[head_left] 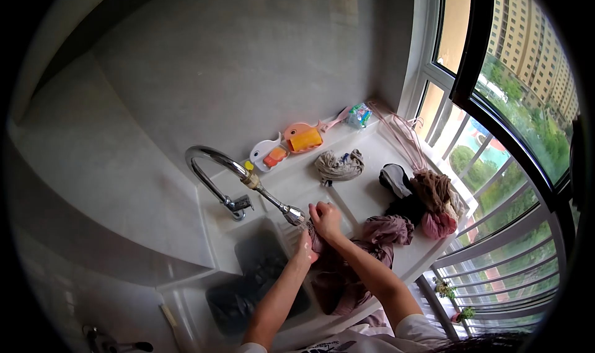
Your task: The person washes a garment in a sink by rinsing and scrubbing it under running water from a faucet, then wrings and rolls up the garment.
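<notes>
Both my hands are just below the spray head of the chrome faucet [293, 215], over the sink's ribbed washboard [291, 234]. Fingers of my left hand [306, 247] are curled round a bunched part of a mauve cloth [315, 238]. My right hand [326, 221] is closed beside it, at the cloth's upper end; what its fingers pinch is too small to make out. More mauve cloth [353, 272] lies under my right forearm and spreads over the sink edge. Dark cloth [248, 297] sits in water in the basin at the left.
Behind the faucet stand two fish-shaped soap dishes, one with an orange soap bar [305, 140], and a pink brush [336, 120]. A grey cloth [339, 166] lies on the counter. Brown, black and pink clothes [432, 192] are piled at the right, near pink hangers [409, 143] and the window railing.
</notes>
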The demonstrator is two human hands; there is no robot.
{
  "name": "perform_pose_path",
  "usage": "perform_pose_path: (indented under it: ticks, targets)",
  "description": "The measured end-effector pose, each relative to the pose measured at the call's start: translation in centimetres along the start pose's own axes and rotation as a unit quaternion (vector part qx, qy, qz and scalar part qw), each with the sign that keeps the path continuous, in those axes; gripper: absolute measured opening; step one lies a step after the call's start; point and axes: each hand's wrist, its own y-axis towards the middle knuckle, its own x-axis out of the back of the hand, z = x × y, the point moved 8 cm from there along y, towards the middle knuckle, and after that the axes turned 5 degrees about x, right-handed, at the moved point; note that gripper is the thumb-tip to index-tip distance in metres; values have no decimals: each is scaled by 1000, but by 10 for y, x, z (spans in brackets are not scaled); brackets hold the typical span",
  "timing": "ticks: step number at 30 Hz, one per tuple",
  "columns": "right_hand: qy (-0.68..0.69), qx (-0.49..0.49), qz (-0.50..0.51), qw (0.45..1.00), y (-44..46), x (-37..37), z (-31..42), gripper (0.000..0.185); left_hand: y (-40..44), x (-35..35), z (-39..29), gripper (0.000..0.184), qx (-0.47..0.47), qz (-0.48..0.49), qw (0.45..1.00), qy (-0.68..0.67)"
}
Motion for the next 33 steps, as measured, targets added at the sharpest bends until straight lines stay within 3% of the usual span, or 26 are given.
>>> perform_pose_path:
  ticks: [2,3,5,7,9,10,11,12,13,14,15,17,19,20,21,22,23,24,25,27,28,29,30,31,32,33]
  targets:
    - [88,-45,88,991,-10,6,-5,37,4,5,-7,35,34,-43,996,67]
    - [94,-22,157,983,-18,-3,-11,54,13,20,-23,34,40,-77,990,108]
    - [107,24,222,969,-33,7,5,65,30,31,-59,35,-10,39,995,87]
    - [138,51,204,968,-32,13,12,57,11,12,-84,35,-76,134,977,150]
    - [151,-32,271,950,-28,6,3,42,-15,2,-78,38,-120,132,964,195]
    - [228,-72,252,938,-23,7,4,30,-25,-2,-77,43,-162,133,947,242]
    - [370,-100,241,892,-20,-11,-7,26,-29,3,-70,43,-162,134,947,243]
    - [444,-168,226,850,-20,-4,1,25,-29,14,-47,46,-109,114,891,425]
    - [513,-234,208,799,-16,7,16,23,-27,25,-31,49,-54,89,801,590]
    - [558,-264,197,762,-12,15,25,28,-30,23,-31,49,-54,91,800,591]
    - [559,-264,194,762,-5,25,33,28,-34,22,-29,50,-31,97,797,595]
    - [656,-224,135,708,13,53,54,26,-43,24,-23,51,-5,103,794,599]
    - [669,-191,93,712,26,62,55,22,-52,21,-26,57,-26,157,915,370]
    - [628,-180,-5,757,34,59,29,23,-51,21,-31,57,-66,154,958,233]
    - [578,-168,-103,792,36,58,5,24,-47,19,-37,55,-116,175,965,155]
    - [535,-217,-103,810,28,42,-8,27,-45,16,-37,54,-120,175,974,80]
    - [498,-246,-17,832,14,5,-32,28,-43,13,-37,54,-122,175,977,5]
    - [343,-150,36,927,-2,-11,-32,26,-35,17,-35,57,-110,150,982,-37]
    - [196,-8,-84,977,-37,2,10,27,-22,25,-33,60,-97,126,984,-79]
    - [118,100,110,982,-104,-5,85,30,24,45,-20,61,27,325,936,-133]
    - [138,153,140,968,-126,-9,105,31,41,58,-13,62,95,407,898,-137]
    - [60,224,145,962,-134,-11,116,31,40,57,-8,60,135,475,859,-138]
    - [53,235,138,961,-124,-19,104,31,37,58,-4,59,173,538,815,-131]
    - [46,247,129,959,-103,-28,87,31,21,47,-9,44,169,433,766,-445]
    - [37,232,75,969,-80,-19,77,31,33,47,-11,38,61,425,817,-385]
    - [14,158,92,983,-56,-12,67,30,44,50,-12,34,-42,396,860,-320]
